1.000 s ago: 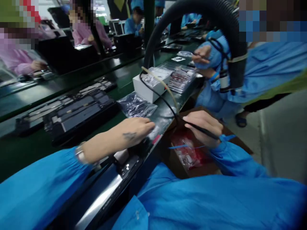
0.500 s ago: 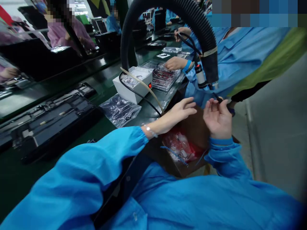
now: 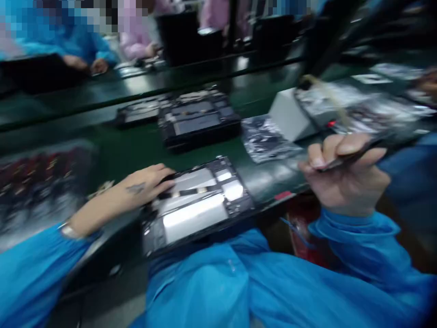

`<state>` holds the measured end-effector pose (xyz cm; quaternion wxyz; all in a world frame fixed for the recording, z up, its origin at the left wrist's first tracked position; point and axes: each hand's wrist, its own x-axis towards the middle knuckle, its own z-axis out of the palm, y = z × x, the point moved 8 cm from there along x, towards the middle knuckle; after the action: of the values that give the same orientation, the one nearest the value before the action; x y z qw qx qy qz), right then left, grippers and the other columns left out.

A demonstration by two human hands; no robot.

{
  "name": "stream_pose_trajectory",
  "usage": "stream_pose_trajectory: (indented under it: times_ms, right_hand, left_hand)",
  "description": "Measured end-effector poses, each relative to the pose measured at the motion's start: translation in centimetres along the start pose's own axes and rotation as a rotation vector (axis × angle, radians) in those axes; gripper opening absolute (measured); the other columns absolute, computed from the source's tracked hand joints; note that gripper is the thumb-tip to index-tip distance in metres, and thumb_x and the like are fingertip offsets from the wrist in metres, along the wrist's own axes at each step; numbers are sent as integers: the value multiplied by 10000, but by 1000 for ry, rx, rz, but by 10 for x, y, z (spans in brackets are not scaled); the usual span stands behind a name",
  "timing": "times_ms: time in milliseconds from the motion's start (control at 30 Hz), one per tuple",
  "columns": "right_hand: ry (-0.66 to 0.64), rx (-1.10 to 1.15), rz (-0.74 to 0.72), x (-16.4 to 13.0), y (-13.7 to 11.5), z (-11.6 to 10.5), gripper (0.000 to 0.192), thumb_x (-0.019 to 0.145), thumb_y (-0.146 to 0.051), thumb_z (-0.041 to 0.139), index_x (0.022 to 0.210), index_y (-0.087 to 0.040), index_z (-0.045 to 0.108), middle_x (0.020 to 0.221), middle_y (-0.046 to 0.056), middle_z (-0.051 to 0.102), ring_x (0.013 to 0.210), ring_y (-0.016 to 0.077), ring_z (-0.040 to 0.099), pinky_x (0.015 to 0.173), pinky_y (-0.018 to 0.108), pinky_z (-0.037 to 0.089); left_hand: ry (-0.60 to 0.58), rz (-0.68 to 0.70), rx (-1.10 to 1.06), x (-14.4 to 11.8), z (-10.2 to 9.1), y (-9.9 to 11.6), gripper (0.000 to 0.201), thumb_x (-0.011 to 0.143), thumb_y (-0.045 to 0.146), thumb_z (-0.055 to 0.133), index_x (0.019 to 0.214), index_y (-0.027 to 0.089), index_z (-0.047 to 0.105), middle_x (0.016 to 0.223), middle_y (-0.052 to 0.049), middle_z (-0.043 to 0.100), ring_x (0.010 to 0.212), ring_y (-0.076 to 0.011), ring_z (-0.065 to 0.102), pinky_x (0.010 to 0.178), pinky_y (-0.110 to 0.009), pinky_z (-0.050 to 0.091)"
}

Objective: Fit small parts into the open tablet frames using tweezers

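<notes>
Black, opened device (image 3: 196, 202) lies under the left hand (image 3: 146, 182), fingers flat on its edge. Right hand (image 3: 344, 175), beside it, pinches a thin dark tool (image 3: 358, 152).

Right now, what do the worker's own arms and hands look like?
Both hands are bare, with no gloves. The left hand has a small dark mark on its back and a pale band at the wrist. The right hand has none visible. Both arms wear loose bright blue sleeves with gathered cuffs.

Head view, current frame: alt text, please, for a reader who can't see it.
Left hand rests on an opened device at the edge of a green bench; right hand grips a thin dark tool. Another opened device, a white box, and other workers lie beyond, blurred.
</notes>
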<state>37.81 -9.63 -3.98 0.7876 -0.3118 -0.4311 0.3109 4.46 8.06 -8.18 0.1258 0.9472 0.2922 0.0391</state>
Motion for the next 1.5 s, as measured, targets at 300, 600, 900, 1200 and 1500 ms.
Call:
stream_pose_trajectory:
  times_ms: [300,600,900,1200,1500]
  right_hand:
    - [-562,-567,224,33,138,154,169,961,-429,767,946,-263,798,936,12,745,841,172,726,807,326,620]
    - [-628,-775,313,26,147,140,172,970,-456,741,949,-293,792,962,18,747,845,208,734,765,360,604]
    - [-701,-906,210,24,143,152,180,975,-433,712,955,-271,788,954,20,760,849,204,721,644,316,532]
    - [-713,-883,227,25,144,153,136,971,-410,719,974,-289,782,967,4,759,864,205,738,673,324,553]
    - [-717,-920,196,24,141,155,159,980,-423,710,949,-286,784,955,12,757,862,208,719,662,322,536]
  left_hand:
    - [153,1,-77,-20,31,-1,399,1136,286,333,1369,174,637,1245,-107,670,1109,-243,621,960,-387,510]
    - [182,17,-83,-24,32,4,355,1128,252,365,1330,190,650,1199,-98,657,1052,-254,611,884,-393,509]
    - [161,-12,-71,-25,28,8,325,1129,227,384,1279,188,669,1156,-90,661,998,-230,612,856,-369,497]
    - [167,-4,-86,-26,26,10,326,1126,217,385,1293,183,663,1159,-84,653,1009,-230,604,866,-369,487]
    - [128,-35,-71,-23,26,10,358,1129,225,360,1276,179,683,1152,-90,667,1000,-229,611,873,-372,496]
